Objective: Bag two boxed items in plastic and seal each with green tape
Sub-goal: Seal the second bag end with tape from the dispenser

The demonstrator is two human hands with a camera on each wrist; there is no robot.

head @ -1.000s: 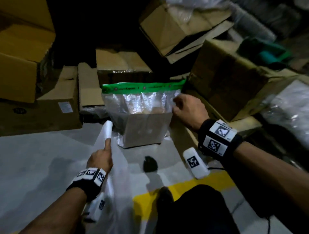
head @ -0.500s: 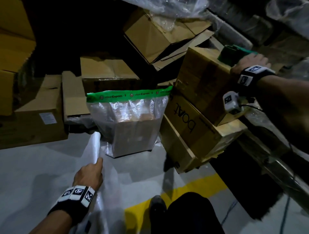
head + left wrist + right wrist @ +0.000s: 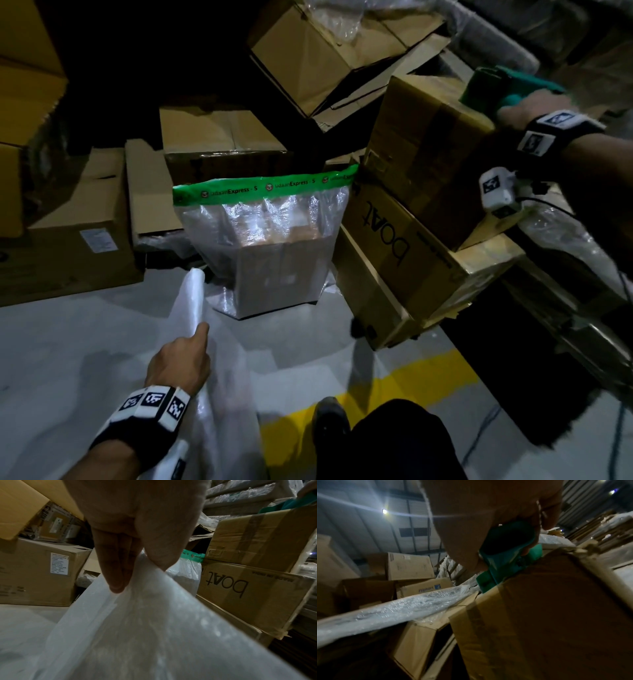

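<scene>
Grey concrete floor with a yellow painted line runs under a dim heap of cardboard boxes in what looks like a warehouse. At the middle of the head view stands a sealed bag: clear plastic around a brown box, its top closed by a strip of green tape printed with lettering. The bag rests on the floor, its right edge touching a box marked "boAt" that lies tilted on the stack to the right. Another carton sits on top of that one.

The left hand is low and near the camera, its fingers and thumb pinching the upper edge of an empty plastic bag. That bag hangs loose from the grip down toward the floor, just in front of the sealed one and apart from it.

The right hand is raised at the far right, above the upper carton. Its fingers are curled round the handle of a green tape dispenser, which rests on the carton's top edge. A long bundle wrapped in bubble film lies across the boxes behind. The person's dark trouser leg and a shoe show at the bottom, by the yellow line.
</scene>
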